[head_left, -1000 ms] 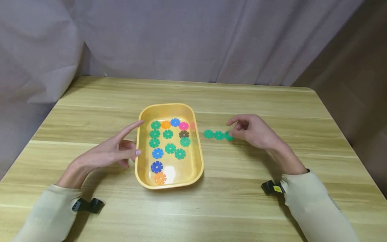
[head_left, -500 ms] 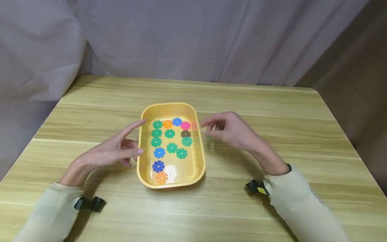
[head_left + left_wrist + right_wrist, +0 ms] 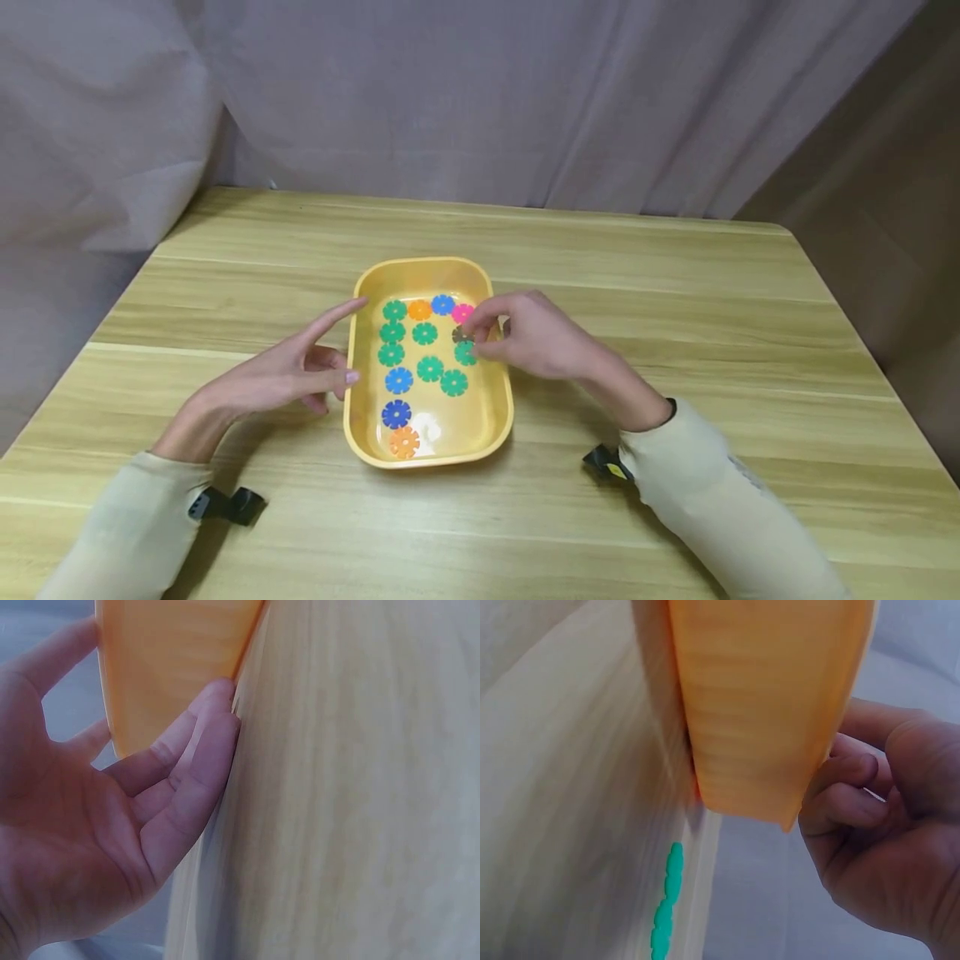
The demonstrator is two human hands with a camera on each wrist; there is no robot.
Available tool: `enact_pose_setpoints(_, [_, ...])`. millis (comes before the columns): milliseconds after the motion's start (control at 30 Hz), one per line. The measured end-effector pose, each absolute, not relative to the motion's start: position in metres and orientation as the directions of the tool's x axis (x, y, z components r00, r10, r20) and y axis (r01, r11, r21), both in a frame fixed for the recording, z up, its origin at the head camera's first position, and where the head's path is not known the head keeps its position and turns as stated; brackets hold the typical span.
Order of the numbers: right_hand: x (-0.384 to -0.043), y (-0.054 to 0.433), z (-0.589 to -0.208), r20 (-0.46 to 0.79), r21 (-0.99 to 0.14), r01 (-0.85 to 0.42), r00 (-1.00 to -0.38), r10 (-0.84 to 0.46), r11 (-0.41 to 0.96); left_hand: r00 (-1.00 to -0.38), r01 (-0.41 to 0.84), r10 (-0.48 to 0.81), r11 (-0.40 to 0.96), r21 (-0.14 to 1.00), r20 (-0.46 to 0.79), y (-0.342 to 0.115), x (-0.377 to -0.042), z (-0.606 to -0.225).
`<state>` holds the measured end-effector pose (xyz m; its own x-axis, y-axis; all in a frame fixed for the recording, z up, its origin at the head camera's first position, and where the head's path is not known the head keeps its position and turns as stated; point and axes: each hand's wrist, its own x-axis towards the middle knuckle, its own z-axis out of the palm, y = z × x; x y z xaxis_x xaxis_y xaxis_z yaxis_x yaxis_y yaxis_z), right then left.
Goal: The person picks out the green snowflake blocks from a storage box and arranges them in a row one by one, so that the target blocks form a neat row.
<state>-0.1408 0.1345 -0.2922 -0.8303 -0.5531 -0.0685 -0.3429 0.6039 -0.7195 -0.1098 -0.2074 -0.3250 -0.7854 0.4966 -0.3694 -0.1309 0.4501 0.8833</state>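
A yellow plastic tray (image 3: pixel 465 433) holds flat snowflake building discs in several colours. My left hand (image 3: pixel 277 371) is at its left side. Its extended index finger and thumb touch the rim apart from each other, while the other fingers bend beside the wall, as the left wrist view shows. My right hand (image 3: pixel 536 337) reaches over the right rim. Its index finger and thumb are a little apart above a brown disc (image 3: pixel 459 333) and a green disc (image 3: pixel 465 354); I see nothing between them. A joined green strip (image 3: pixel 667 892) lies on the table in the right wrist view.
Inside the tray, several green discs (image 3: pixel 430 368) lie with blue discs (image 3: pixel 397 414), orange discs (image 3: pixel 405 442) and a pink disc (image 3: pixel 462 313). Wooden tabletop (image 3: pixel 637 275) surrounds the tray. A grey curtain (image 3: pixel 420 100) hangs behind it.
My right hand has moved left from the green strip on the table to above the tray's discs, and now hides the strip in the head view. My left hand stays at the rim.
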Motion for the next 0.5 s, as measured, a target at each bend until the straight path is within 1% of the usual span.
enact_pose_setpoints(300, [-0.147, 0.126, -0.295, -0.139, -0.543, -0.434, -0.798, -0.587, 0.719, -0.783, -0.119, 0.505, 0.451, 0.885, -0.363, -0.205, -0.112, -0.326])
enact_pose_setpoints(400, [-0.147, 0.123, -0.295, -0.172, -0.503, -0.443, -0.790, -0.589, 0.742, -0.783, -0.120, 0.504, 0.453, 0.883, -0.365, -0.205, -0.112, -0.326])
enact_pose_setpoints(500, [-0.149, 0.119, -0.294, -0.200, -0.486, -0.438, -0.787, -0.584, 0.756, -0.782, -0.117, 0.506, 0.452, 0.884, -0.363, -0.205, -0.112, -0.326])
